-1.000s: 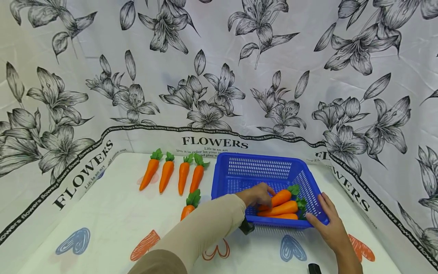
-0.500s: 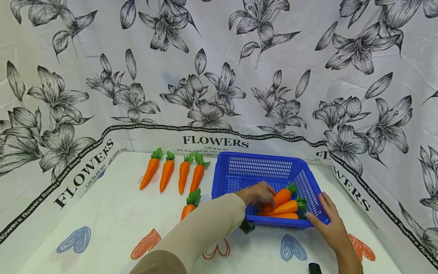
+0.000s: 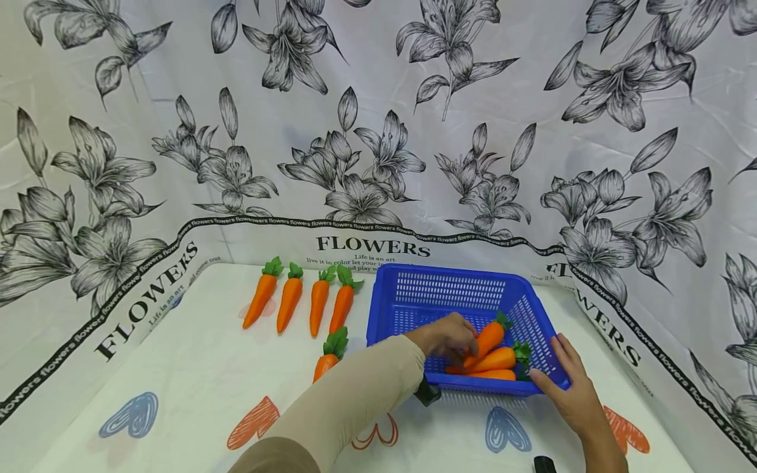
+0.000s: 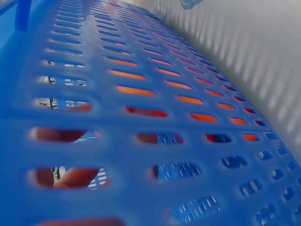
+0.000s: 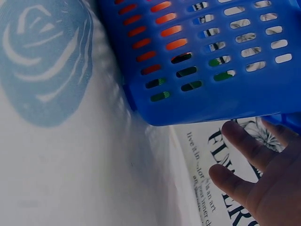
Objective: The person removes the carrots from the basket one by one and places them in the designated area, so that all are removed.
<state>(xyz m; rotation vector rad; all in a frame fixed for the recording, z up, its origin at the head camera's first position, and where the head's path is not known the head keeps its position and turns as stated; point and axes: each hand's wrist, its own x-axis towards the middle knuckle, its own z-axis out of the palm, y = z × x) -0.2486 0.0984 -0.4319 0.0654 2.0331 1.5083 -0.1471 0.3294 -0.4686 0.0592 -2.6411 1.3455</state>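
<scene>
My left hand (image 3: 446,336) reaches into a blue plastic basket (image 3: 449,270) and grips the narrow end of an orange carrot (image 3: 490,337), whose green top points up and right. Below it lie two more carrots, the middle one (image 3: 499,359) and the front one (image 3: 493,375). Through the slotted basket wall (image 4: 108,115), the left wrist view shows orange patches and parts of fingers. At the basket's front right corner rests my right hand (image 3: 572,387), with extended fingers. The right wrist view shows that hand (image 5: 270,181) with fingers spread beside the basket's outer wall (image 5: 188,103).
Several carrots (image 3: 290,303) lie in a row left of the basket, tops away from me. A nearer carrot (image 3: 326,366) is partly hidden by my left sleeve (image 3: 355,394). A flower-printed cloth (image 3: 378,164) rises behind. A black object (image 3: 543,464) shows at the front edge.
The carrot in my left hand has tilted more upright, its top shifting slightly up and its narrow end to the right. My right hand stays at the basket corner.
</scene>
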